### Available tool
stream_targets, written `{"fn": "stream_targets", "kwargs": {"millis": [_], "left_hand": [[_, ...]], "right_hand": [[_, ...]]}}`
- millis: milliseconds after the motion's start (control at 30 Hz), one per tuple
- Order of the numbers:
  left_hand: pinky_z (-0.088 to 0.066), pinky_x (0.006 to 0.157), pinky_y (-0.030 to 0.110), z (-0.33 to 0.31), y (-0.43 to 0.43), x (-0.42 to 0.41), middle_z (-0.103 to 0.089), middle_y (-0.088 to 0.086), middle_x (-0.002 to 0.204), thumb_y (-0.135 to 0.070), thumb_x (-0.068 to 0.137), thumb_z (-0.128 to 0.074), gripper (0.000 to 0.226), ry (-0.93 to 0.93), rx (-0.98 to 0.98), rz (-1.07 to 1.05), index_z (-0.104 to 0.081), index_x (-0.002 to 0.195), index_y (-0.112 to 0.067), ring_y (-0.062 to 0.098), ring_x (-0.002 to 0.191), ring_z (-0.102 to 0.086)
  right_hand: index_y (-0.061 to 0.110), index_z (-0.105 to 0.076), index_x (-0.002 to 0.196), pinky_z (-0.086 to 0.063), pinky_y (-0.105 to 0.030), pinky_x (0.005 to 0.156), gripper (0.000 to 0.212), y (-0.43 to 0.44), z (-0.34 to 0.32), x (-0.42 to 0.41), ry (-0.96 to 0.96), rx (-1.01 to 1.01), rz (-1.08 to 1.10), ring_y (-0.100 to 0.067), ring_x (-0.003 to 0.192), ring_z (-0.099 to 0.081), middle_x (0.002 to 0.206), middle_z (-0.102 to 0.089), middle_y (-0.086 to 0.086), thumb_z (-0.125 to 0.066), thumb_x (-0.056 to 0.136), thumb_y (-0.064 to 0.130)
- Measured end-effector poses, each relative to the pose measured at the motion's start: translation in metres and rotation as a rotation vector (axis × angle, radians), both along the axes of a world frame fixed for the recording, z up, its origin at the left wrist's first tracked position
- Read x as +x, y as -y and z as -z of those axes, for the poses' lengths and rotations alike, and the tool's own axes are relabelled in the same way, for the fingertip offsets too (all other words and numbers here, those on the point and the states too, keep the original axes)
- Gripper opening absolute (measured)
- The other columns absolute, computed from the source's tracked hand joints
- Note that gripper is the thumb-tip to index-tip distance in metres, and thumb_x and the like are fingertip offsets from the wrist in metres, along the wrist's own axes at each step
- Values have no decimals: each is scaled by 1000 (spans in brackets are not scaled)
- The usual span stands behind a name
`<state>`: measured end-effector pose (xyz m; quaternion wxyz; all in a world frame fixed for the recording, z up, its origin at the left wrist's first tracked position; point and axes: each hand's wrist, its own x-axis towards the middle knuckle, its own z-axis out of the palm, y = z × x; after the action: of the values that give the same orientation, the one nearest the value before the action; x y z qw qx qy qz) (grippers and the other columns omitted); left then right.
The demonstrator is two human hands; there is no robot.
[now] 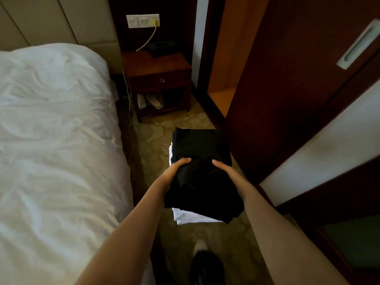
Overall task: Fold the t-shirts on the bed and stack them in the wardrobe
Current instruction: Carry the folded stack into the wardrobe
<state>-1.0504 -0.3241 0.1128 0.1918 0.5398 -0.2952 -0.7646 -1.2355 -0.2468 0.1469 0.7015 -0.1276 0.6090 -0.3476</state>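
Observation:
I carry a stack of folded t-shirts in front of me, above the carpet. A black t-shirt (200,149) lies on top, and white folded t-shirts (186,218) show beneath it at the near and left edges. My left hand (174,171) grips the stack's left side, thumb on top. My right hand (225,169) grips the right side the same way. The bed (53,130) with its rumpled white sheet lies to my left. The wardrobe's open compartment (224,79) with an orange-lit interior stands ahead on the right.
A dark sliding wardrobe door (287,83) with a metal handle stands close on my right. A wooden nightstand (158,83) sits ahead between bed and wardrobe, slippers on its lower shelf. A yellow cable (148,41) runs from the wall socket. My foot (205,266) is on the patterned carpet.

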Motion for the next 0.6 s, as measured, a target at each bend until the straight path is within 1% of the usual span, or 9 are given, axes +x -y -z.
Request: {"fn": "stream_targets", "kwargs": {"millis": [100,200,233,300,400,467,533,567,600], "left_hand": [[-49,94,40,4,40,-11,-64,16,116,-47,45,-81,96,-3,-1,3,-51,129,-10,31,106,-62],[-50,82,35,-1,81,-24,-63,17,116,-42,68,-74,71,-19,-26,22,-52,126,-7,30,100,-62],[-50,79,34,-2,95,-29,-62,18,116,-40,76,-68,62,-14,-35,17,-52,125,-7,29,98,-61],[-49,80,35,-2,128,-38,-61,19,117,-39,80,-65,58,8,-36,2,-51,126,-7,31,100,-61],[-50,84,36,-6,172,-51,-64,17,114,-45,64,-76,74,16,-42,-18,-54,125,-8,31,103,-62],[-51,83,36,-9,203,-61,-66,17,111,-44,63,-77,71,-9,-45,-38,-56,121,-9,30,99,-64],[-52,87,38,-2,234,-67,-67,15,111,-48,50,-83,85,-17,-26,-61,-55,122,-10,30,99,-65],[-51,91,40,-1,245,-69,-67,14,112,-49,41,-85,97,-7,-21,-49,-55,124,-11,31,100,-65],[-50,93,41,-1,263,-72,-67,14,112,-49,40,-86,98,-13,-26,-43,-54,125,-12,31,101,-65]], "right_hand": [[14,-58,107,-48,-36,76,38,42,3,-11,18,-9,-6,-27,97,-63,108,-64,-13,-63,84,44],[14,-57,116,-49,-38,84,51,87,9,-24,20,-16,-7,-29,104,-62,114,-64,-14,-68,77,46],[14,-58,115,-49,-38,85,51,102,8,-28,14,-27,-15,-29,104,-62,114,-64,-14,-68,77,46],[16,-59,111,-49,-38,85,42,134,8,-37,23,-49,-22,-28,102,-63,112,-65,-13,-66,81,45],[15,-61,111,-47,-40,94,38,180,7,-51,26,-75,8,-27,101,-63,108,-67,-11,-64,84,42],[12,-61,116,-44,-42,100,50,214,5,-59,19,-63,-6,-29,104,-63,111,-67,-13,-69,79,45],[11,-61,120,-45,-42,99,60,243,3,-66,27,-38,-16,-31,106,-63,113,-68,-14,-72,73,47],[11,-62,120,-46,-41,97,59,254,2,-68,33,-40,-20,-31,106,-63,113,-68,-14,-71,75,47],[10,-61,119,-47,-40,94,55,271,2,-72,42,-44,-9,-31,105,-63,113,-67,-14,-69,77,45]]}}
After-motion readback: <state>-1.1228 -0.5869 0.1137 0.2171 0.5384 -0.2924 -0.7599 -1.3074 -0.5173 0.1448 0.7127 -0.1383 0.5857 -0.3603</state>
